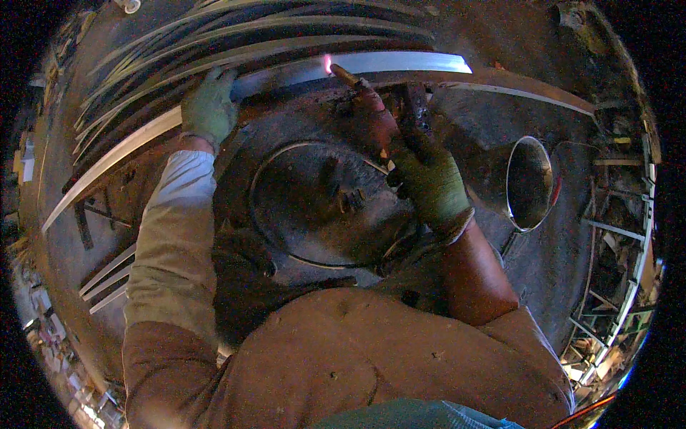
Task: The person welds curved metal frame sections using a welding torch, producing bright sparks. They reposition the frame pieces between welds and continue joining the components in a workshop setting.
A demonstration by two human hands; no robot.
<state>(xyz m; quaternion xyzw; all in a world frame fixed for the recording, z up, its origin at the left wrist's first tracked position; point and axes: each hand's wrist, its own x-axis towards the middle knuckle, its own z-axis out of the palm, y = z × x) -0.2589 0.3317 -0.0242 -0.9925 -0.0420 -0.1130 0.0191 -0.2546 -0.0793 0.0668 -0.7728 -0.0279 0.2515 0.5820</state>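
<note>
A long metal bar (400,62) runs across in front of me, bright along its right half and curving in this view. My left hand (209,109), in a green glove, is closed over the bar left of centre. My gloved right hand (432,179) is wrapped round a welding torch (376,118). The torch's nozzle points up and left at the bar. A small pinkish-white glow (328,64) burns at its tip, against the bar's face.
Several long strips (143,79) lie beyond the bar at the far left. A round metal hoop (255,193) lies below my hands. To the right stands a short open cylinder (509,186). Metal racking (632,286) lines the right edge. Shorter bars (107,275) lie by my left forearm.
</note>
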